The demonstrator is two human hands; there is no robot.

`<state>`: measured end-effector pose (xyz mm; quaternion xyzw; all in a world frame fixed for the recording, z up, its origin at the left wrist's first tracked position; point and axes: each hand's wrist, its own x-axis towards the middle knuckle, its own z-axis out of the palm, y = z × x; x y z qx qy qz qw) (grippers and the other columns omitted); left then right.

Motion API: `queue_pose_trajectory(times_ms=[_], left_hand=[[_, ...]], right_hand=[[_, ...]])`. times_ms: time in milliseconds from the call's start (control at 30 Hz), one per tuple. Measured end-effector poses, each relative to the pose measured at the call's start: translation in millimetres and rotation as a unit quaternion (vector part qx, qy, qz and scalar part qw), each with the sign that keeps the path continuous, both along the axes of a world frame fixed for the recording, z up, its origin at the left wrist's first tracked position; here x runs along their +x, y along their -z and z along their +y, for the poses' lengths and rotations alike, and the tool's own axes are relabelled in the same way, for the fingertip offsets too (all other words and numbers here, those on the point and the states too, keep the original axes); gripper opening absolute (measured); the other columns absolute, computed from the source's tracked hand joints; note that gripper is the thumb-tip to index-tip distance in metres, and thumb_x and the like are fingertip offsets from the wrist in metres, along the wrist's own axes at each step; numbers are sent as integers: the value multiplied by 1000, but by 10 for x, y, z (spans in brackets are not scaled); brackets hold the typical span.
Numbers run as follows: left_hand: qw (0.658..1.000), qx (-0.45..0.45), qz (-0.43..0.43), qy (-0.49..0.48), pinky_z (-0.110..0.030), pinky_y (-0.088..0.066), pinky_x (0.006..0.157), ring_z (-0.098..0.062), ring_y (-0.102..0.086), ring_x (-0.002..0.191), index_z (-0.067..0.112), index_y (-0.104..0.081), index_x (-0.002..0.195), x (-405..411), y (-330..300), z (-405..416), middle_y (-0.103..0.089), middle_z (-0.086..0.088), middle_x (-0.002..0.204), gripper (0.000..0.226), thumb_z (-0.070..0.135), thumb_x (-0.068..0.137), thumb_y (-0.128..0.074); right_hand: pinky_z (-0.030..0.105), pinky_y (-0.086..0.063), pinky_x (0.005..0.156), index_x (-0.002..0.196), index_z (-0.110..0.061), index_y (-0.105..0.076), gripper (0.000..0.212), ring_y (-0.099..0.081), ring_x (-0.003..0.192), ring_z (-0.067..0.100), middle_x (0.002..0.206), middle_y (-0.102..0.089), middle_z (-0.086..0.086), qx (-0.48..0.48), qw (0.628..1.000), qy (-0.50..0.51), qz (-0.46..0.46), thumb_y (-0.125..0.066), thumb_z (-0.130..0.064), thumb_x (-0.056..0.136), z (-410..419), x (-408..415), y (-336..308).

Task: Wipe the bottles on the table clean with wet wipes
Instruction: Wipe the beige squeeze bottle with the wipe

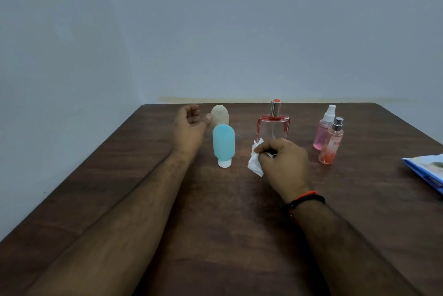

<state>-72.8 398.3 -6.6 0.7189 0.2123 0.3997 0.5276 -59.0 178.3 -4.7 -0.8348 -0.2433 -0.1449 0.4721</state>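
— Right, fingers?
— Right hand pinches the wet wipe before the clear bottle. Left hand loosely curled, empty, thumb touching the beige bottle.
— Others?
— Blue bottle and two pink spray bottles upright on the worktop.

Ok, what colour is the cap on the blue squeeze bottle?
White; the cap shows clearly in the head view.
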Motion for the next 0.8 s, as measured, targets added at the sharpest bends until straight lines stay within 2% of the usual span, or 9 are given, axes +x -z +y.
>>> queue_pose_trajectory(times_ms=[67, 133, 233, 300, 400, 500, 567, 667, 800], left_hand=[[998, 4, 37, 45, -29, -50, 98, -12, -56, 121, 19, -52, 133, 121, 49, 74, -58, 3, 135, 60, 14, 81, -80], [995, 24, 56, 82, -29, -48, 100, -11, -51, 128, 19, -49, 140, 214, 114, 115, -53, 5, 142, 71, 10, 77, -82], [993, 41, 54, 93, -24, -53, 88, -12, -61, 116, 21, -56, 135, 311, 161, 133, -63, 8, 127, 66, 14, 76, -85], [995, 30, 58, 79, -29, -57, 84, -13, -65, 103, 23, -60, 129, 353, 152, 117, -65, 9, 116, 57, 17, 78, -83], [996, 11, 65, 57, -32, -59, 81, -14, -66, 96, 20, -62, 126, 392, 114, 114, -66, 5, 112, 51, 19, 80, -82], [998, 21, 48, 35, -26, -57, 77, -13, -65, 95, 17, -64, 123, 342, 52, 169, -67, 7, 107, 48, 17, 79, -82], [999, 20, 31, 34, -31, -60, 80, -16, -68, 97, 15, -65, 120, 235, -25, 232, -70, 3, 106, 47, 16, 77, -84], [999, 7, 4, 50, -32, -62, 77, -16, -70, 99, 13, -65, 119, -13, -186, 280, -71, 1, 105, 47, 15, 76, -84], [997, 8, -31, 64, -32, -62, 74, -12, -71, 98, 11, -67, 119, -436, -355, 257, -73, 3, 107, 48, 16, 75, -85]], right_hand=[[-8, -32, 69, 80, -14, -78, 22, -52, 68, -6, 75, -60, -10, 4, 1000, 1, -1, -63, 2, 80, 1, -10, -5], [-8, -32, 70, 80, -14, -78, 22, -52, 68, -7, 75, -60, -11, 0, 1000, 2, 0, -63, 2, 81, 0, -10, -9], [-7, -34, 69, 84, -16, -78, 20, -51, 70, -7, 81, -62, -10, -20, 1000, -8, 9, -64, -1, 84, -2, 9, -2], [-6, -33, 67, 85, -17, -78, 19, -51, 72, -5, 86, -67, -6, -25, 1000, -10, 7, -65, -3, 84, 3, 24, 10], [-4, -31, 70, 85, -17, -78, 18, -53, 76, 0, 91, -71, -2, -22, 1000, -11, -2, -65, -4, 84, 12, 27, 20], [-4, -32, 70, 84, -16, -78, 18, -54, 75, 0, 90, -72, -2, -11, 1000, -13, -9, -66, -2, 83, 12, 30, 36], [-4, -34, 71, 81, -16, -78, 18, -54, 73, 0, 87, -72, -2, 4, 999, -10, -34, -67, -1, 81, 12, 24, 37], [8, -47, 75, 83, -16, -77, 17, -60, 76, 4, 88, -72, -2, 33, 996, -16, -86, -69, -1, 81, 15, 10, 11], [15, -52, 76, 89, -15, -76, 21, -64, 84, 4, 92, -71, -6, 85, 982, -59, -157, -68, 2, 82, -4, -62, -68]])
